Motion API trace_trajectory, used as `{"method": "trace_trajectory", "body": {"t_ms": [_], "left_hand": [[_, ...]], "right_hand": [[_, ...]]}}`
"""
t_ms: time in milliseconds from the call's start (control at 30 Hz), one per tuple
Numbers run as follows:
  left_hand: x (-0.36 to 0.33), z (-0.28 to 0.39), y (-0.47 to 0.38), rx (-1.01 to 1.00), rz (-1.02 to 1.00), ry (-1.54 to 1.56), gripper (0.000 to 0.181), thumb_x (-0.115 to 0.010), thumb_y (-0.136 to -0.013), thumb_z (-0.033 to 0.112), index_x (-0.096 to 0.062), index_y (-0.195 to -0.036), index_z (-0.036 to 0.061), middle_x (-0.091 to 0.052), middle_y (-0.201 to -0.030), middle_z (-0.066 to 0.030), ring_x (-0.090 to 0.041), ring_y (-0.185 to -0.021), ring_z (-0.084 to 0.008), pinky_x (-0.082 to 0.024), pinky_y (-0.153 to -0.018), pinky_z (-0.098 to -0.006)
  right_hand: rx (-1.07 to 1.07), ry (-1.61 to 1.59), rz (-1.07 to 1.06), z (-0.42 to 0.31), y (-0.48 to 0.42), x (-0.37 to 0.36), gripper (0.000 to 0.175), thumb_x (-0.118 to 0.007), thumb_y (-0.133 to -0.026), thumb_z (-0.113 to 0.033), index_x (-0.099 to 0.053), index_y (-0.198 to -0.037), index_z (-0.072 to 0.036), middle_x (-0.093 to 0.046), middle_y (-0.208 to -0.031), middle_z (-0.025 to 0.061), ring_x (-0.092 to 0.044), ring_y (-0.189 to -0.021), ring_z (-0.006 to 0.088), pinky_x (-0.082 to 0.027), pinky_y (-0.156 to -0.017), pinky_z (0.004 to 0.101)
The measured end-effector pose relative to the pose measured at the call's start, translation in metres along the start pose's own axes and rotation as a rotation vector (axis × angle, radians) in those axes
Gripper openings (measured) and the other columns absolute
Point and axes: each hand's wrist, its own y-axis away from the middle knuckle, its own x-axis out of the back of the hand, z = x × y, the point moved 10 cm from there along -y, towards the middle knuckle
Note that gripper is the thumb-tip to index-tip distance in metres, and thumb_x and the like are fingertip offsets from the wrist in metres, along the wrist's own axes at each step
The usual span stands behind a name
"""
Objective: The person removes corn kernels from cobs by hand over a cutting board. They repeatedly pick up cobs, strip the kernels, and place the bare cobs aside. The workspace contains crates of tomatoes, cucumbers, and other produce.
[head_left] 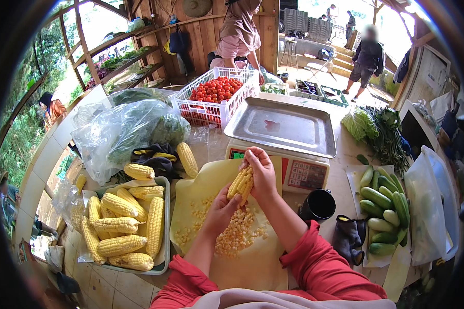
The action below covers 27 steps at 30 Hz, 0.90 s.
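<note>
Between my two hands is a corn cob [241, 183], tilted, with rows of yellow kernels partly stripped. My left hand [221, 210] grips its lower end. My right hand [262, 174] holds the upper end, thumb and fingers pressed close together there. Below the cob, loose corn kernels [237, 231] lie heaped and scattered on a sheet of yellowish paper [255, 270]. To the left, a grey-green tray [165, 231] holds several whole peeled cobs [118, 204]. One more cob [187, 160] rests on the table behind the tray.
Behind my hands stands a digital scale [305, 170] with a steel pan [280, 121]. A black mug [318, 204], dark gloves [348, 237] and cucumbers [382, 208] lie to the right. A white crate [201, 108] of tomatoes and a plastic bag [131, 131] of greens are farther back. A person [237, 38] stands beyond.
</note>
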Motion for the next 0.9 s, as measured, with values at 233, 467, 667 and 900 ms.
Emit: {"method": "trace_trajectory", "body": {"t_ms": [233,467,667,900], "left_hand": [[0.004,0.006,-0.001,-0.108,-0.024,0.133,0.051,-0.054,-0.089,0.013,-0.030,-0.133,0.0017,-0.048,-0.121,-0.0079,-0.051,-0.104,-0.0149,-0.042,-0.089,-0.0281],[0.008,0.012,0.001,-0.156,0.057,-0.077,0.049,-0.055,-0.089,0.012,-0.033,-0.132,0.0017,-0.046,-0.124,-0.0070,-0.047,-0.110,-0.0135,-0.040,-0.092,-0.0258],[0.014,0.000,0.002,0.025,0.112,-0.302,0.047,-0.052,-0.092,0.016,-0.033,-0.132,-0.0005,-0.051,-0.114,-0.0053,-0.050,-0.098,-0.0102,-0.045,-0.083,-0.0236],[0.016,0.001,0.004,0.015,0.123,-0.255,0.043,-0.048,-0.093,0.016,-0.035,-0.130,-0.0013,-0.051,-0.112,-0.0057,-0.051,-0.096,-0.0106,-0.045,-0.079,-0.0236]], "right_hand": [[0.004,-0.037,0.009,0.002,-0.003,0.005,0.009,-0.058,-0.087,-0.008,-0.054,-0.094,-0.004,-0.054,-0.070,0.0024,-0.052,-0.060,0.0096,-0.044,-0.055,0.0219],[-0.013,0.074,-0.033,0.008,0.002,-0.003,0.008,-0.057,-0.087,-0.008,-0.054,-0.094,-0.004,-0.054,-0.073,0.0016,-0.051,-0.062,0.0087,-0.044,-0.056,0.0209],[-0.048,0.103,-0.040,0.013,0.005,-0.005,0.007,-0.057,-0.087,-0.008,-0.055,-0.093,-0.004,-0.054,-0.074,0.0016,-0.051,-0.062,0.0082,-0.044,-0.056,0.0206],[-0.070,0.137,0.010,0.013,0.000,0.004,0.007,-0.056,-0.088,-0.010,-0.055,-0.093,-0.005,-0.054,-0.073,0.0011,-0.052,-0.061,0.0088,-0.044,-0.055,0.0209]]}}
